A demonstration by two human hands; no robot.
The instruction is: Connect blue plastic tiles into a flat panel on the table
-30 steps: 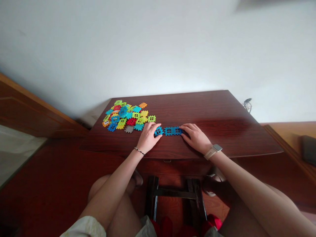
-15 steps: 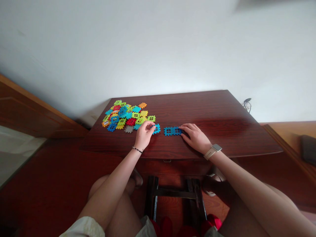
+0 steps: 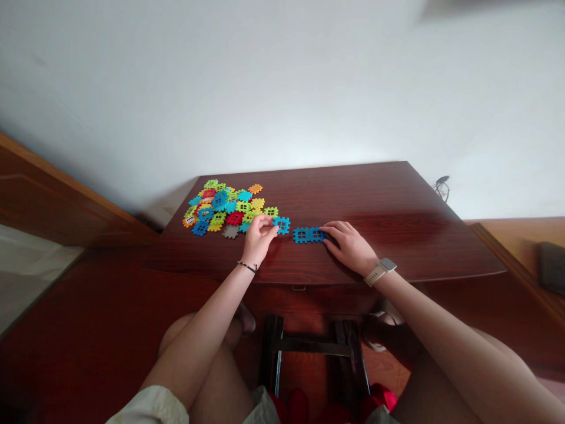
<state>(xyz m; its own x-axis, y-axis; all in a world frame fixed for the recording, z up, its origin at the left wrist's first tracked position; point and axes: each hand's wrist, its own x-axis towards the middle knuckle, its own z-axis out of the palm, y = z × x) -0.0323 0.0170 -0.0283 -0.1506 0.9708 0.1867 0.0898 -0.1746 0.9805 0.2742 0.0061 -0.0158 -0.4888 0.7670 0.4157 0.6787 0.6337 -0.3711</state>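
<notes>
My left hand (image 3: 260, 237) pinches the left edge of a blue square window tile (image 3: 283, 225) with notched edges, just above the table. A short gap parts it from two joined blue window tiles (image 3: 308, 235) lying flat on the tabletop. Thumb and fingers of my right hand (image 3: 346, 244) grip the right end of that joined pair. Left of my left hand spreads a pile of interlocking tiles (image 3: 218, 218) in green, yellow, red, blue and orange.
The dark wooden table (image 3: 353, 188) stands against a pale wall. A grey tile (image 3: 230, 231) lies at the pile's front edge. Right of the table are a black cable (image 3: 442, 184) and a wooden surface bearing a dark object (image 3: 551, 268). A dark stool (image 3: 315, 345) stands below.
The blue tile in my left hand has turned and shifted slightly right and away from me, and shows more fully. My right hand and the joined tiles stay in place.
</notes>
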